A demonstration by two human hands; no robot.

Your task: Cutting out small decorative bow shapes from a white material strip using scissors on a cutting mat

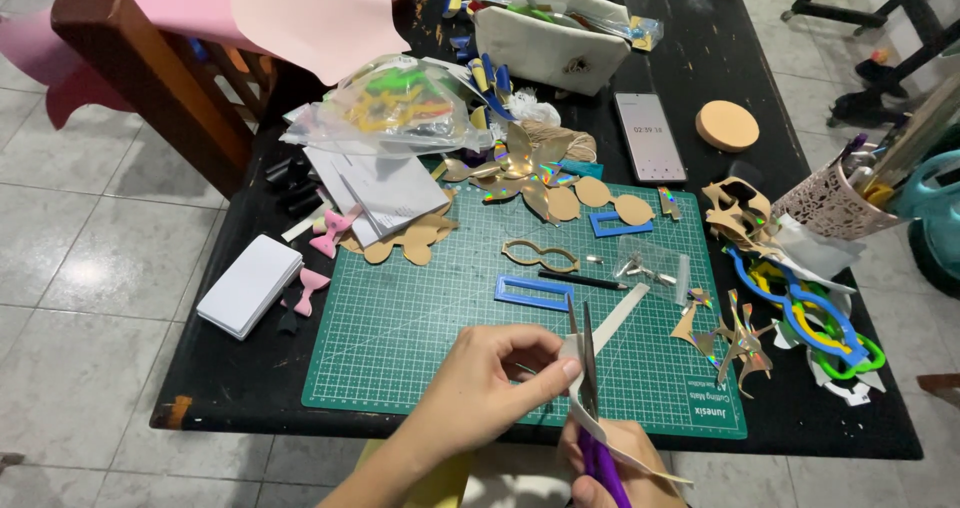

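The left hand [490, 383] pinches a pale paper strip [610, 328] between thumb and fingertips, holding it just above the near edge of the green cutting mat [400, 338]. The right hand [625, 468], low in the frame and partly cut off, is closed round the purple handles of the scissors [585, 368], whose blades point up and away from the person and stand slightly parted at the strip. The strip's long axis runs diagonally, from the lower curl by the right hand up and rightward over the mat; the left hand is directly to the left of the blades, touching the paper beside them. The strip is thin, off-white and limp (its lower end droops and curls below the scissors). The table [700, 68] is dark and cluttered.
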